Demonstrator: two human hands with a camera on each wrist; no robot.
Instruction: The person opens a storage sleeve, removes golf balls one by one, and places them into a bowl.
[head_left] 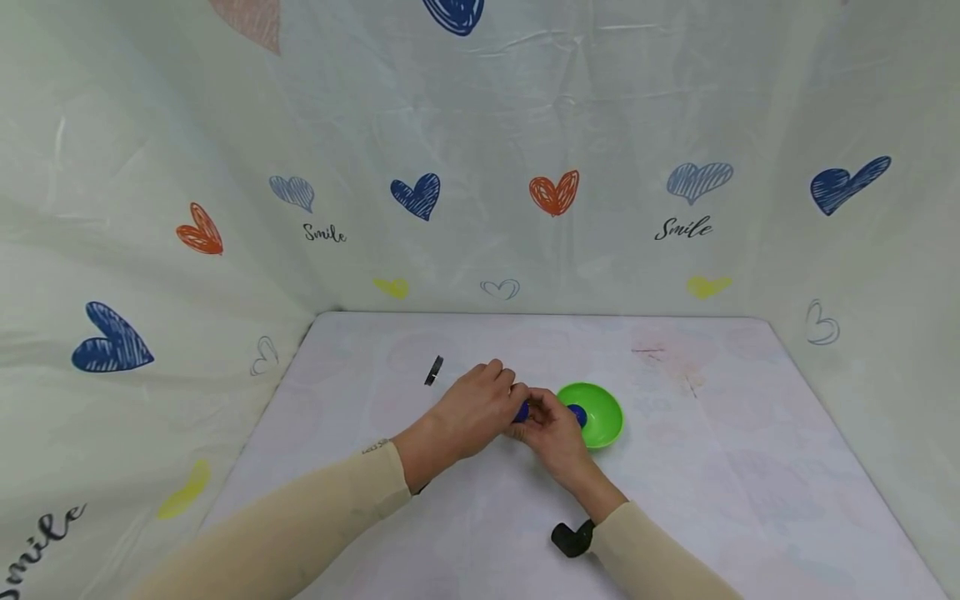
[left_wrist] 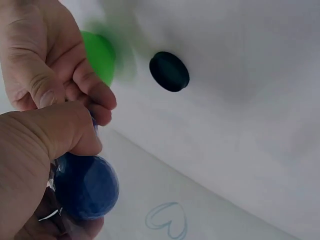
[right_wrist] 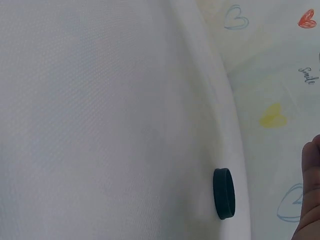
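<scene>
Both hands meet over the white table, left of a green bowl (head_left: pixel 611 417). In my left hand (head_left: pixel 476 408) is a blue ball (left_wrist: pixel 87 187) with a faceted surface, gripped beneath the thumb. Shiny clear plastic (left_wrist: pixel 49 215) shows beside the ball in that palm. My right hand (left_wrist: pixel 55 60) comes in against the left thumb, its fingers curled at a small blue piece (left_wrist: pixel 94 122) that is mostly hidden between the hands. A second blue ball (head_left: pixel 577 415) lies in the bowl, partly behind my right hand.
A dark round lid-like ring (left_wrist: pixel 170 71) lies on the table (head_left: pixel 675 500) to the left of the hands. A black wrist camera (head_left: pixel 572 540) sticks out from the right sleeve. Light curtains (head_left: pixel 480 125) printed with hearts surround the table at the back and sides.
</scene>
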